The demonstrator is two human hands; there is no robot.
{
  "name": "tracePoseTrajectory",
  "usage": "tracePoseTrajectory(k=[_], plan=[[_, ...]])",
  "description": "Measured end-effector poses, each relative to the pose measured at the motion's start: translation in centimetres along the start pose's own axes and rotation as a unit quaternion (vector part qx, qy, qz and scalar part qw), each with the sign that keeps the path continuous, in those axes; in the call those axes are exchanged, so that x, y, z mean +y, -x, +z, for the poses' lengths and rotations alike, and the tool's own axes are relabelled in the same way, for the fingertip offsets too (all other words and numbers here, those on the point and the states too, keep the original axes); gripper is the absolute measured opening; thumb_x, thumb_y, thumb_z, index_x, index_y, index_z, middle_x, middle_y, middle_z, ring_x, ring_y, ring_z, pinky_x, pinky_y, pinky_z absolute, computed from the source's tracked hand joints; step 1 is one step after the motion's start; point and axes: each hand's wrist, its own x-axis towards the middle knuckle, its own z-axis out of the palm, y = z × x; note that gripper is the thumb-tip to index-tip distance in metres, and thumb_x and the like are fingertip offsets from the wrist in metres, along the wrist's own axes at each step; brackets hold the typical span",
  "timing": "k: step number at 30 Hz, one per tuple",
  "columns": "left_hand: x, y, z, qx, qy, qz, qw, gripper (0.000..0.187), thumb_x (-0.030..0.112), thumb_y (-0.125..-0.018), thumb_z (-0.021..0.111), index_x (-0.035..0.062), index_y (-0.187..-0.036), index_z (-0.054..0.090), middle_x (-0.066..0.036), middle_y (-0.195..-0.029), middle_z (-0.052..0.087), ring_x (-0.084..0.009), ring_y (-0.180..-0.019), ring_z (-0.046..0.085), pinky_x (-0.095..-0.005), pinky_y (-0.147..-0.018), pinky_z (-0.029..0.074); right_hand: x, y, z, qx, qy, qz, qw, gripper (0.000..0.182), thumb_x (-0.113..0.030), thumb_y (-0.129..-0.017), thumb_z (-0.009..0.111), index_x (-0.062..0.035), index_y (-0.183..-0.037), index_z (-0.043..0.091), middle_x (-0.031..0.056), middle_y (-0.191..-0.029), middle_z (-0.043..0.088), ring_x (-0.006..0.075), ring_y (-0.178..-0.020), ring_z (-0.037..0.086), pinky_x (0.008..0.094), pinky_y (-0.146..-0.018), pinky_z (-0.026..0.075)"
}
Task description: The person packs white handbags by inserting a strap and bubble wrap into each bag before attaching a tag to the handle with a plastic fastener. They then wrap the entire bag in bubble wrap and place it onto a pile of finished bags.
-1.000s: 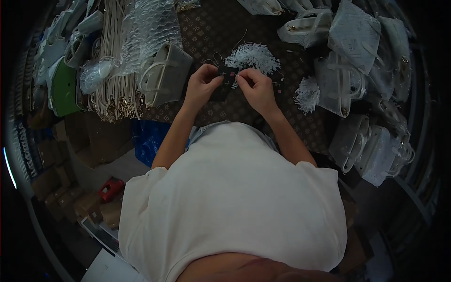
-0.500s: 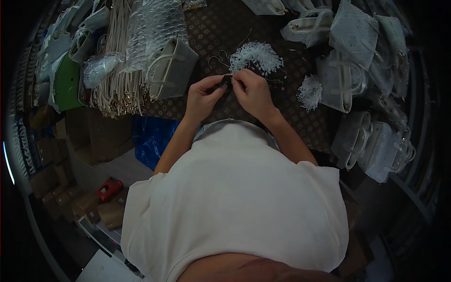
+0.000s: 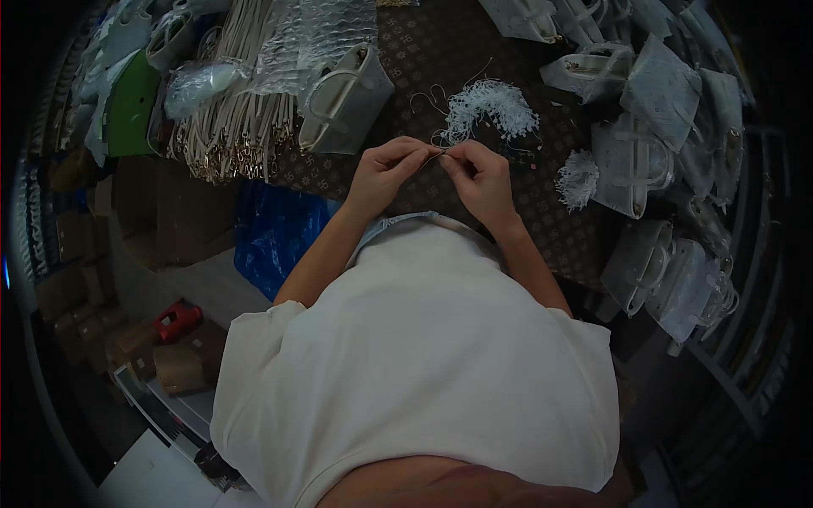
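My left hand (image 3: 381, 176) and my right hand (image 3: 480, 179) meet fingertip to fingertip over the near part of the patterned table. Both are closed in a pinch. A thin dark piece (image 3: 428, 160), perhaps a small tag seen edge-on, sticks out under my left fingertips. What my right fingers pinch is too small to make out. Just beyond them lies a heap of white hang-tag strings (image 3: 491, 110), its loose thin cords trailing close to my fingers. A smaller bundle of white strings (image 3: 577, 179) lies to the right.
A pale handbag (image 3: 351, 102) stands left of the heap, beside many cream straps (image 3: 241, 127) with metal clasps. Several plastic-wrapped white bags (image 3: 627, 161) crowd the table's right side. A blue plastic bag (image 3: 275, 237) and a cardboard box (image 3: 174, 212) are below the left edge.
The view has tilted, so the table things sit farther right. My fingertips remain together; the dark piece in my left fingers showed broader before and now appears as a thin edge.
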Motion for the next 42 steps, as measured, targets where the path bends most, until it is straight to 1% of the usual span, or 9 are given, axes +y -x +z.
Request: tracePoseTrajectory(k=[8, 15, 17, 19, 22, 30, 35, 37, 42], plan=[[0.0, 1.3, -1.6, 0.053, 0.052, -0.004, 0.997, 0.013, -0.005, -0.079, 0.058, 0.0001, -0.09, 0.064, -0.005, -0.086, 0.063, -0.0101, -0.082, 0.058, -0.021, -0.074, 0.045, 0.1, 0.0, 2.0, -0.065, -0.07, 0.13, 0.987, 0.017, -0.009, -0.073, 0.071, -0.0044, -0.076, 0.054, -0.0046, -0.066, 0.051, 0.0018, -0.06, 0.045, 0.0172, -0.05, 0.037], [1.0, 2.9, -4.2, 0.072, -0.091, 0.064, 0.991, 0.014, -0.005, -0.077, 0.059, -0.0004, -0.09, 0.059, -0.007, -0.086, 0.062, -0.0121, -0.078, 0.059, -0.0232, -0.071, 0.048, -0.3, -0.9, 5.0, -0.068, -0.116, 0.131, 0.982, 0.025, -0.008, -0.071, 0.073, -0.0048, -0.084, 0.053, -0.0057, -0.066, 0.048, 0.0015, -0.059, 0.044, 0.0166, -0.05, 0.036], [1.0, 3.1, -4.8, 0.085, -0.133, 0.076, 0.984, 0.014, -0.005, -0.077, 0.059, -0.0004, -0.09, 0.058, -0.008, -0.085, 0.062, -0.0143, -0.076, 0.06, -0.0241, -0.069, 0.048, -0.2, -1.1, 5.3, -0.116, -0.04, 0.072, 0.99, 0.024, -0.006, -0.072, 0.071, -0.0035, -0.091, 0.056, -0.0055, -0.064, 0.046, 0.0013, -0.057, 0.042, 0.0168, -0.049, 0.035], [0.8, 2.8, -5.9, 0.116, -0.362, 0.226, 0.897, 0.014, -0.005, -0.076, 0.058, 0.0001, -0.089, 0.057, -0.011, -0.082, 0.059, -0.022, -0.072, 0.059, -0.028, -0.065, 0.048, -0.2, -1.7, 5.6, -0.116, -0.016, 0.056, 0.992, 0.025, -0.006, -0.073, 0.07, -0.0035, -0.095, 0.057, -0.0051, -0.063, 0.046, 0.0014, -0.057, 0.041, 0.0171, -0.049, 0.034], [0.7, 2.6, -6.9, 0.117, -0.422, 0.291, 0.851, 0.014, -0.005, -0.076, 0.057, 0.0008, -0.089, 0.057, -0.013, -0.081, 0.057, -0.0284, -0.072, 0.056, -0.0315, -0.063, 0.047, 0.0, -2.7, 6.5, -0.116, 0.008, 0.036, 0.993, 0.026, -0.005, -0.074, 0.068, -0.0035, -0.099, 0.06, -0.0016, -0.065, 0.051, 0.0034, -0.056, 0.044, 0.0192, -0.05, 0.037], [-0.1, 3.4, -7.8, 0.196, -0.254, 0.167, 0.932, 0.013, -0.003, -0.076, 0.059, 0.0013, -0.088, 0.057, -0.011, -0.082, 0.057, -0.0242, -0.074, 0.057, -0.0298, -0.062, 0.046, 2.2, -3.7, 9.6, -0.204, -0.086, 0.077, 0.972, 0.016, -0.008, -0.076, 0.066, -0.0012, -0.091, 0.064, 0.0035, -0.074, 0.061, 0.0053, -0.062, 0.051, 0.0192, -0.056, 0.041], [-1.0, 3.3, -9.5, 0.248, -0.273, 0.095, 0.925, 0.011, -0.002, -0.075, 0.061, 0.0016, -0.085, 0.058, -0.011, -0.082, 0.057, -0.0232, -0.074, 0.057, -0.0295, -0.063, 0.046, 3.5, -5.5, 10.0, -0.11, -0.153, 0.18, 0.965, 0.015, -0.013, -0.08, 0.064, 0.0006, -0.087, 0.064, -0.0012, -0.069, 0.059, 0.0034, -0.062, 0.051, 0.0187, -0.054, 0.04], [-1.4, 2.5, -10.9, 0.265, -0.41, 0.121, 0.864, 0.01, 0.001, -0.077, 0.061, 0.0013, -0.087, 0.062, -0.011, -0.082, 0.059, -0.0219, -0.07, 0.059, -0.0283, -0.062, 0.047, 4.4, -7.1, 10.6, -0.07, -0.084, 0.135, 0.985, 0.014, -0.013, -0.078, 0.065, -0.0002, -0.083, 0.065, 0.0029, -0.071, 0.061, 0.0078, -0.062, 0.055, 0.0216, -0.056, 0.043], [-2.6, -0.9, -13.5, 0.249, -0.47, 0.165, 0.831, 0.012, 0.006, -0.074, 0.061, 0.0016, -0.085, 0.063, -0.014, -0.077, 0.059, -0.0278, -0.07, 0.058, -0.0334, -0.06, 0.046, 6.2, -10.6, 13.1, -0.035, 0.07, -0.049, 0.996, 0.012, -0.011, -0.072, 0.066, -0.0039, -0.081, 0.066, 0.0114, -0.074, 0.064, 0.0211, -0.065, 0.062, 0.0284, -0.059, 0.047]])
